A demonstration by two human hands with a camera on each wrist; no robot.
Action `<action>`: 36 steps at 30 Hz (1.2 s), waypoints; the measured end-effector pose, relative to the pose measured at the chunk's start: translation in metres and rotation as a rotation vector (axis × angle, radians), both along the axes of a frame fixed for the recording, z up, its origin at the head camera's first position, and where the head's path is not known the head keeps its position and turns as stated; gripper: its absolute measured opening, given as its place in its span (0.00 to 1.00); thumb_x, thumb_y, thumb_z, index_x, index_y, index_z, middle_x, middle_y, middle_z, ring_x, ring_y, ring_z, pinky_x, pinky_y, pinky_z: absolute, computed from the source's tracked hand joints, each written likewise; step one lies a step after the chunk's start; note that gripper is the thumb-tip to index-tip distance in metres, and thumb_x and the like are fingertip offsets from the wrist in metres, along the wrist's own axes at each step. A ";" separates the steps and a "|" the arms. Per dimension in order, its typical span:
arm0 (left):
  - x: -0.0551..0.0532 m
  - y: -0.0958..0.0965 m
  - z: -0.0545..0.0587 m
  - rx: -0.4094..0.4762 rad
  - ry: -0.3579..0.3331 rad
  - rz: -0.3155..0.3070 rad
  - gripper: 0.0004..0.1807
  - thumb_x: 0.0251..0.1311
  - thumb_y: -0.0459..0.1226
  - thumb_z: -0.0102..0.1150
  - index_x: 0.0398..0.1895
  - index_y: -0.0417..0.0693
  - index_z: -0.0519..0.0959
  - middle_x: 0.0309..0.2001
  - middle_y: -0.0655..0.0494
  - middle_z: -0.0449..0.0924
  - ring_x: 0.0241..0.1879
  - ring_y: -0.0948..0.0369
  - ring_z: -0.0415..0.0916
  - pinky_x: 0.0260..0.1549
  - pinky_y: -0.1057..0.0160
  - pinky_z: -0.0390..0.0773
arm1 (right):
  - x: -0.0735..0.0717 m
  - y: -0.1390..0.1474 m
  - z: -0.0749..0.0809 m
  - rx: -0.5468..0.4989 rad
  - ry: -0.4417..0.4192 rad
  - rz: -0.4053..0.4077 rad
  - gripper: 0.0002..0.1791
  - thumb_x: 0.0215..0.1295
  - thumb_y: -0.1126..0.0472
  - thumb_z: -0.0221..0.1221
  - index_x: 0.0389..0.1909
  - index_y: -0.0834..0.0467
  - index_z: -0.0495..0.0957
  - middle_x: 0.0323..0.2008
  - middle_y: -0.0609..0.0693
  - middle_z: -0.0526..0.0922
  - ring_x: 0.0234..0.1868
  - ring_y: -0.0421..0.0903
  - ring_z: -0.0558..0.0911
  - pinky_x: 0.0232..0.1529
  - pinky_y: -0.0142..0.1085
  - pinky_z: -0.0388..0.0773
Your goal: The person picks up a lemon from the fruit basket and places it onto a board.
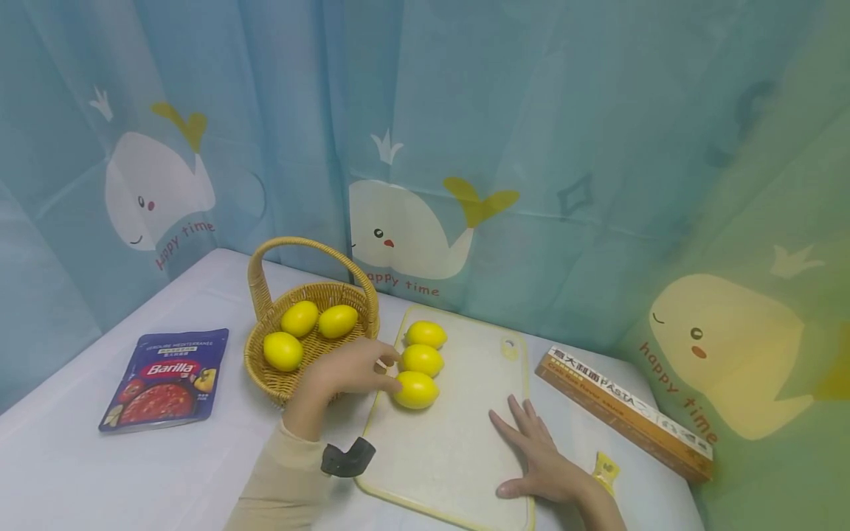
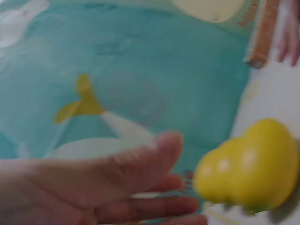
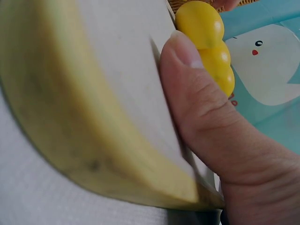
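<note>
Your left grip [image 1: 353, 367], part-open, and right grip [image 1: 543, 462], spread, hold nothing; a sideways nudge could roll the lemons [image 1: 422, 361].

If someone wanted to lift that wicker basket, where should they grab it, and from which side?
Probably at the top of its arched handle, coming down from above and curling the fingers under it. The handle is slim and stands up over the basket, with an open gap beneath it, above the three lemons inside.
</note>
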State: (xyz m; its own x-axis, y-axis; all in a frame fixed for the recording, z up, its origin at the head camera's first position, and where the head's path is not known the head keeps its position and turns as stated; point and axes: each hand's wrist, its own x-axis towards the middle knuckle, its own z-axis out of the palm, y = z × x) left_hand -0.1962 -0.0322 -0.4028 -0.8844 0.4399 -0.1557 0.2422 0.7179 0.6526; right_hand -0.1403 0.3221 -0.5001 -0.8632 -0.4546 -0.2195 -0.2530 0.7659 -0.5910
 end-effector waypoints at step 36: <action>0.005 -0.132 -0.010 -0.021 0.069 0.252 0.32 0.58 0.42 0.61 0.65 0.40 0.68 0.62 0.34 0.68 0.63 0.37 0.62 0.61 0.36 0.62 | -0.004 0.000 -0.003 0.049 -0.009 -0.006 0.60 0.39 0.41 0.72 0.74 0.49 0.51 0.75 0.62 0.31 0.71 0.68 0.25 0.65 0.68 0.26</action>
